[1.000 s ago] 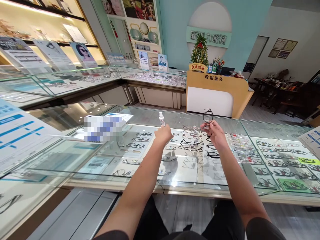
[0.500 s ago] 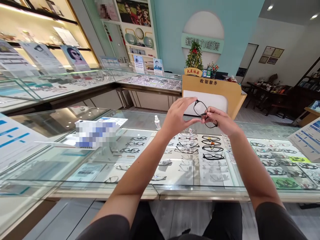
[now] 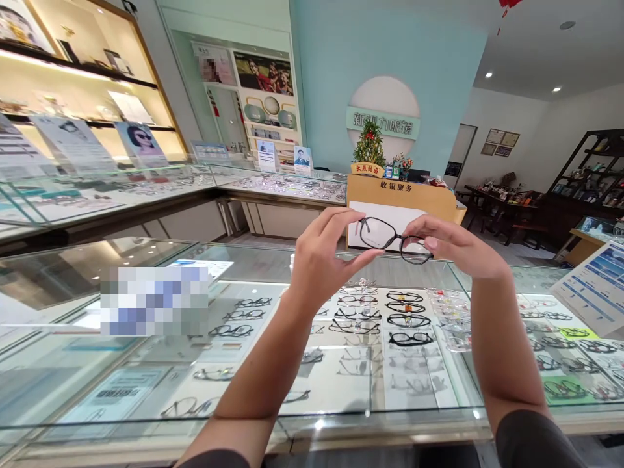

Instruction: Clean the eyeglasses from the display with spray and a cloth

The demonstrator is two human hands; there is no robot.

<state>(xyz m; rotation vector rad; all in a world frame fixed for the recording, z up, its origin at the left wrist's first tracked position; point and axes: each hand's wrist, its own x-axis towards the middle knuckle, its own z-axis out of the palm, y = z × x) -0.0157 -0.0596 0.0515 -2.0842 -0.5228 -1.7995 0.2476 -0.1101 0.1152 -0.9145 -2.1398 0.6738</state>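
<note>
A pair of black-rimmed glasses (image 3: 396,238) is held up between my two hands, above the glass display counter (image 3: 336,390). My left hand (image 3: 327,250) has its fingertips at the left end of the frame, with the thumb stretched below the left lens. My right hand (image 3: 451,242) grips the frame around the right lens with thumb and fingers. The glasses tilt down toward the right. Under the glass lie rows of eyeglass frames (image 3: 410,320).
A blurred-out box (image 3: 153,301) stands on the counter at left. A printed sign (image 3: 592,289) leans at the right. Beyond are a wooden cashier desk (image 3: 336,188), more display cases and lit shelves (image 3: 141,97).
The view has tilted up and the counter sits lower in it. The glasses now face more toward the camera. My right hand has shifted right to the far lens.
</note>
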